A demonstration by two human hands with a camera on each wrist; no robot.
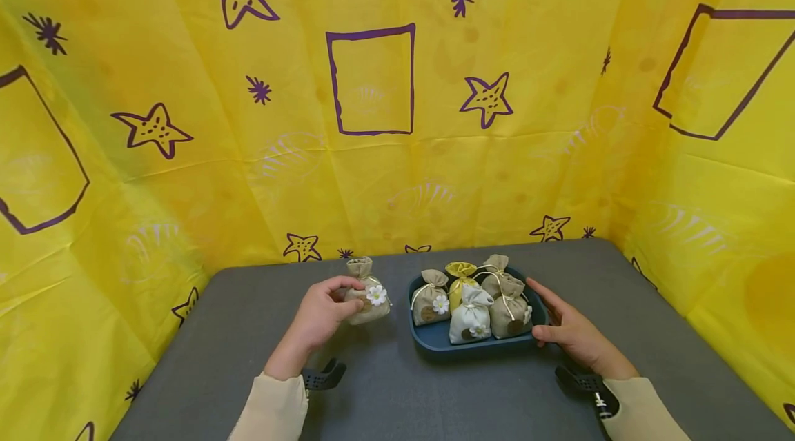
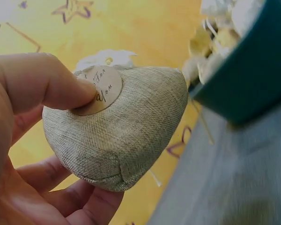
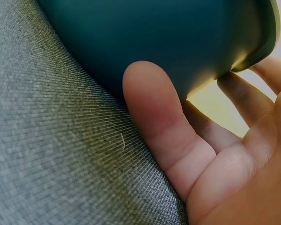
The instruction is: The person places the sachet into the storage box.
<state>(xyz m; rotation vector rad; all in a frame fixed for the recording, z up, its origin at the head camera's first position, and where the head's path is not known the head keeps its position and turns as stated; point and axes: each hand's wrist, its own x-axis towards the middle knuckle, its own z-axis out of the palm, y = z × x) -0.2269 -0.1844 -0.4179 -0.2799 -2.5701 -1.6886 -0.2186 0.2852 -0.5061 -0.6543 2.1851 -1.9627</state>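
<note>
A beige cloth drawstring pouch (image 1: 370,315) with a white flower hangs from my left hand (image 1: 317,313), just above the table and left of the tray. In the left wrist view, the thumb presses on a round tag (image 2: 107,89) with handwriting-style print, and the other fingers support the far side. The dark blue tray (image 1: 428,342) holds several pouches, among them a yellow one (image 1: 458,270), a white one (image 1: 470,320) and beige ones (image 1: 428,303). My right hand (image 1: 574,337) grips the tray's right end, thumb on the near side, fingers round the far side.
A grey cloth-covered table (image 1: 397,399) lies under everything. Yellow curtains (image 1: 373,185) printed with purple starfish and frames stand behind and on both sides. Black wrist straps (image 1: 324,376) sit on both wrists.
</note>
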